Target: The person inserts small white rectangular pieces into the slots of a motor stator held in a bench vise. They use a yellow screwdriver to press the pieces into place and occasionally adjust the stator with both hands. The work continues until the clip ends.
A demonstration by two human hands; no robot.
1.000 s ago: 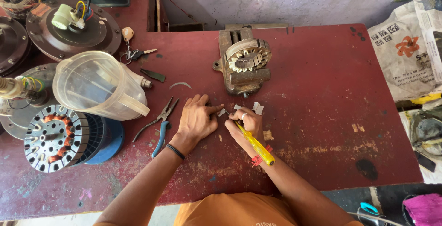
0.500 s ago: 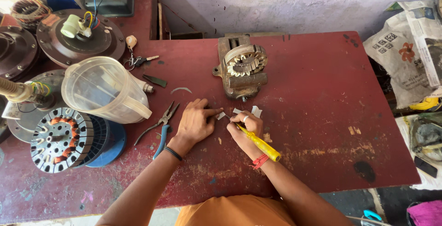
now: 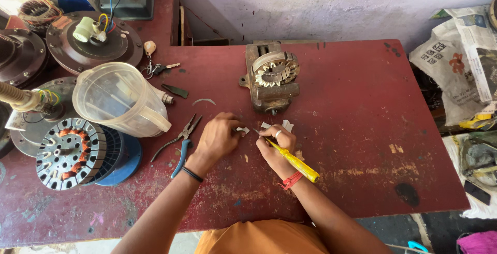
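Yellow-handled screwdriver [image 3: 292, 161] clamped in our right hand [image 3: 274, 148], tip pointing upper left. Our left hand [image 3: 217, 137], just left, pinches a small white piece [image 3: 241, 129].

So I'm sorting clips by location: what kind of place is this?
Probably a small motor repair workshop: a motor stator on the red workbench, ceiling fan motors, pliers.

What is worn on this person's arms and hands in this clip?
Both forearms are bare, with no sleeves showing. The left hand has a thin black band at its wrist. The right hand wears a pale ring on one finger and a red thread around its wrist.
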